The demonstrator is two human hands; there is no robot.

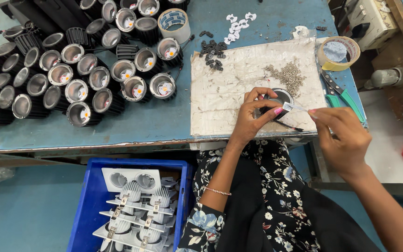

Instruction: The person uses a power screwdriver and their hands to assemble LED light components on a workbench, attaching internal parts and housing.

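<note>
Blue desk [164,121], worn at the front edge, with a pale sheet [225,93] laid right of centre. Left hand [253,119] rests on the sheet, fingers clamped around a round black lamp [281,97] at the sheet's lower right. Right hand [343,137], fingers pinched together on a small clear piece [291,107] at the lamp's rim. Screws [288,74] heaped just above the lamp. Many lamps [71,70] massed at upper left. Tape roll [338,53] at upper right. Blue crate [89,210] of white fittings at lower left.
</note>
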